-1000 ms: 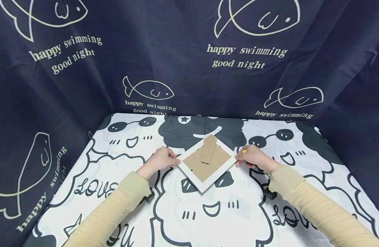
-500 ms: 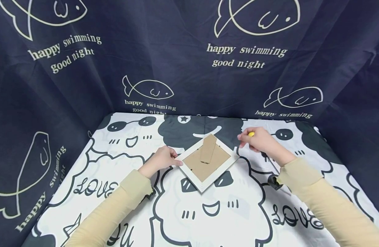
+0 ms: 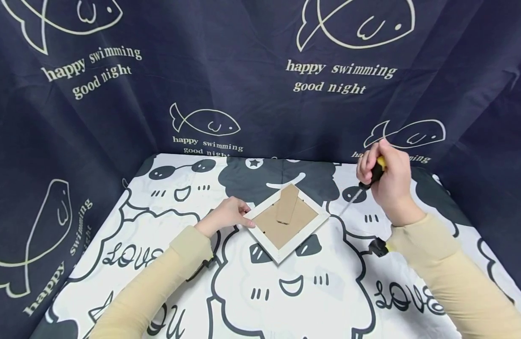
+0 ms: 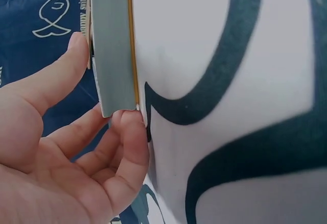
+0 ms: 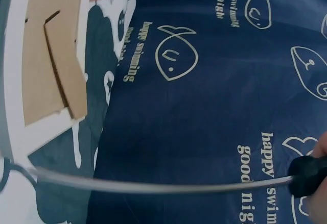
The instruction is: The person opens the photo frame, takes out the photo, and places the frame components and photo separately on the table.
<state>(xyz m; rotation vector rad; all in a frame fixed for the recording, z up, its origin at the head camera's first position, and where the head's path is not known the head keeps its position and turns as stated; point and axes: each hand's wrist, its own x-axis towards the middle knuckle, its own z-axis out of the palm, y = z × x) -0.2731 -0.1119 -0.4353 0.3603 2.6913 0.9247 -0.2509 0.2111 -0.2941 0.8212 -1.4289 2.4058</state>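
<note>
A picture frame [image 3: 300, 219] with a white border lies back side up, one corner toward me, on the printed cloth. Its brown backing carries a folding stand [image 3: 287, 205]. At the left corner my left hand [image 3: 226, 215] grips the frame, thumb on top; in the left wrist view its curled fingers [image 4: 134, 142] meet the frame's edge. Raised right of the frame, my right hand [image 3: 389, 181] holds a screwdriver [image 3: 376, 175] by its black and yellow handle. The metal shaft [image 5: 153, 187] slants down to the frame's right corner; whether the tip touches cannot be told.
White cloth [image 3: 303, 310] with black sheep drawings covers the table. Dark blue curtains [image 3: 260, 70] with fish prints stand behind and at both sides. A black strap piece [image 3: 378, 246] shows at the right wrist.
My right hand has let go of the frame's right corner and risen up and rightward, swinging the screwdriver's shaft toward that corner. The left hand and the frame stay nearly still.
</note>
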